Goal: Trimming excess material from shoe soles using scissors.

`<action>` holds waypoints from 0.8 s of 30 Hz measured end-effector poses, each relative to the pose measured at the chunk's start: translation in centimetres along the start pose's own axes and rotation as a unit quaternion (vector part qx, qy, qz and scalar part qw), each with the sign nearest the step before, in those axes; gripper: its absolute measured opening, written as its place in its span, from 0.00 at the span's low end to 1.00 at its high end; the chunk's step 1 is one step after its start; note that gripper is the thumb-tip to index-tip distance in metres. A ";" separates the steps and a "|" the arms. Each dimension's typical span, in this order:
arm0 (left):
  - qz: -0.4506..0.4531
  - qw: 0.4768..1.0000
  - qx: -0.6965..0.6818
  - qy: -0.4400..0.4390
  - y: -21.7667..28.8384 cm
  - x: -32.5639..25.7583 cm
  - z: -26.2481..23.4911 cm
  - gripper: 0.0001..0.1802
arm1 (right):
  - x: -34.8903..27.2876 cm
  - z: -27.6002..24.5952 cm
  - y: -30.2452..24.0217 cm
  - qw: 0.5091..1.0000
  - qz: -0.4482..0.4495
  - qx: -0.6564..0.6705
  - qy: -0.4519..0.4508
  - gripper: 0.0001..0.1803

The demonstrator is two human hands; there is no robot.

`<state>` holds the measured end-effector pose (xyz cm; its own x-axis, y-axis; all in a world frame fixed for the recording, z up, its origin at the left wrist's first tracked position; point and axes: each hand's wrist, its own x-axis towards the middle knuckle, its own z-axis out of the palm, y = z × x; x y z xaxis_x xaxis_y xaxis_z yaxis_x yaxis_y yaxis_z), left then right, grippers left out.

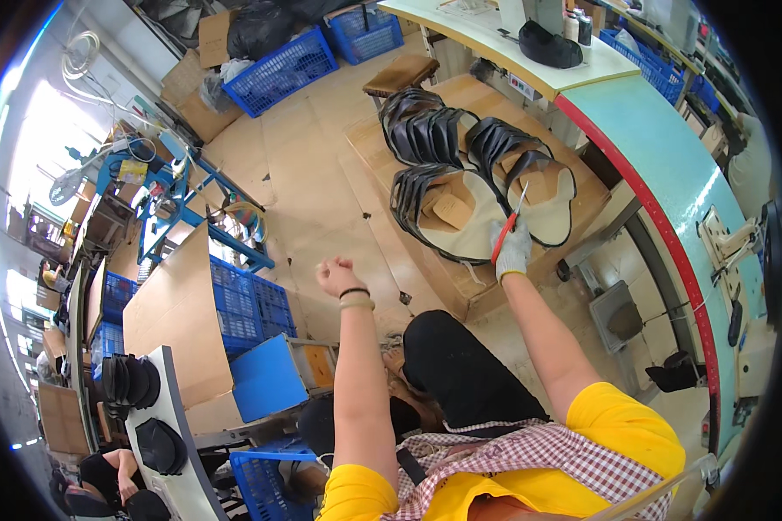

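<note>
My right hand (514, 247), in a pale glove, grips red-handled scissors (507, 227) with their blades pointing up and away. It is right beside the near end of stacked black strappy shoe uppers (450, 200) with cream soles. More of these uppers (543, 201) lie nested in rows on a low wooden table (452, 285). My left hand (337, 276) is bare, with dark and light bands at the wrist. Held in the air left of the table, its fingers are curled in, and nothing shows in them.
To the right curves a pale green workbench (682, 130) with a red edge. Blue crates (282, 71) stand at the back, and a wooden stool (401, 75) is behind the table. A cardboard sheet (175, 317) leans at left. A person (113, 478) sits at lower left.
</note>
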<state>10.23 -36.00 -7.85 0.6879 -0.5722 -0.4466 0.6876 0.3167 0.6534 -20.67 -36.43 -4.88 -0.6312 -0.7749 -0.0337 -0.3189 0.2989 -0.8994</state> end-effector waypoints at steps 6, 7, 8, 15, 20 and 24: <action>-0.093 0.901 0.349 -0.241 -3.8 -7.3 -0.9 0.42 | 0.0 -1.1 0.0 1.000 -0.007 0.004 0.014 0.24; -0.116 0.869 0.390 -0.282 -5.3 -10.0 0.9 0.42 | 0.2 -1.9 0.3 1.000 -0.010 -0.009 0.019 0.24; -0.134 0.834 0.427 -0.324 -6.5 -12.3 2.7 0.43 | 0.4 -2.4 0.6 0.999 -0.013 -0.011 0.027 0.24; 0.199 0.692 0.617 -0.318 -11.3 -7.9 6.0 0.33 | 0.5 -0.2 0.7 0.997 -0.035 -0.069 -0.014 0.28; -0.029 0.771 0.514 -0.375 -9.4 -9.3 7.2 0.24 | 3.1 -1.0 4.0 0.978 -0.015 0.200 -0.065 0.30; -0.056 0.826 0.434 -0.355 -8.6 -9.8 5.0 0.34 | 2.0 -5.2 2.6 0.999 -0.025 0.003 -0.034 0.29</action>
<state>-3.62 -36.87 -6.05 0.1093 -0.9585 -0.2635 0.0988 -0.2533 0.9623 -26.49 -34.32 -5.05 -0.5649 -0.8250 -0.0189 -0.3445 0.2566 -0.9030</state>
